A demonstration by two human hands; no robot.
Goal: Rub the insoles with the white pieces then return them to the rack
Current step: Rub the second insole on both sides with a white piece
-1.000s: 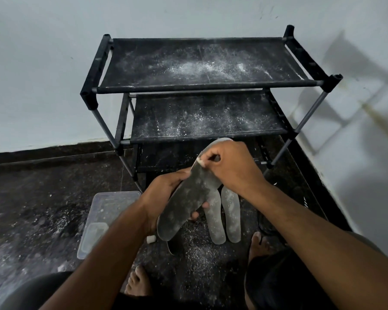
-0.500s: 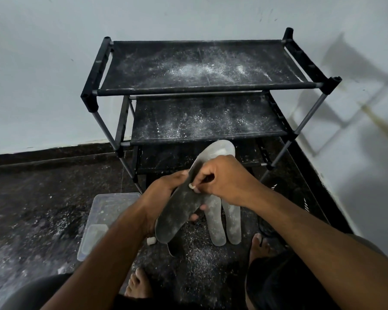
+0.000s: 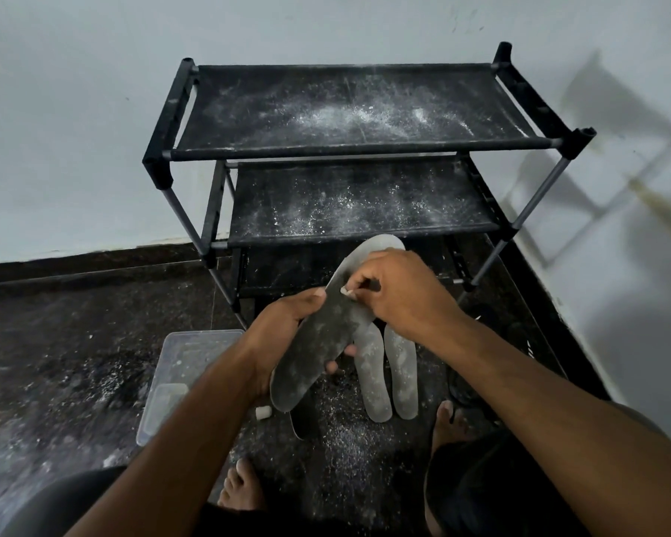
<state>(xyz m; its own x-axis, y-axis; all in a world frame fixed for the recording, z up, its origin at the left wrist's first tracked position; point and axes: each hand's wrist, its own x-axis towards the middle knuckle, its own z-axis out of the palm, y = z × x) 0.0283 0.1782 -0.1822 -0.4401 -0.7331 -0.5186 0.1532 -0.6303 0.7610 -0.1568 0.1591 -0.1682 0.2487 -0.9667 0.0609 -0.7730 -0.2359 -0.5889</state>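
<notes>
Change: since the earlier frame, the white piece [image 3: 344,291] has been drawn down the held insole [image 3: 326,335] from near its toe toward its middle; the two insoles on the floor are unmoved.
Plastic box [image 3: 179,377]: set on the dark floor [image 3: 55,343] at the left, just left of the left forearm, a pale lump seen inside it.
Loose white piece [image 3: 262,413]: lying on the floor just beside the box's right edge, below the held insole's heel.
Left hand [image 3: 283,339]: curled round the held insole from beneath, thumb on its left edge, fingertips showing at its right edge.
Held insole: kept tilted above the floor, toe toward the rack [image 3: 349,149], dusted with white.
Right hand [image 3: 399,296]: the white piece is pinched in its fingertips and pressed on the insole.
Floor insoles [image 3: 388,377]: two laid side by side, right of the held one, before the rack's lowest shelf.
Rack: stood against the wall, shelves powdered white.
</notes>
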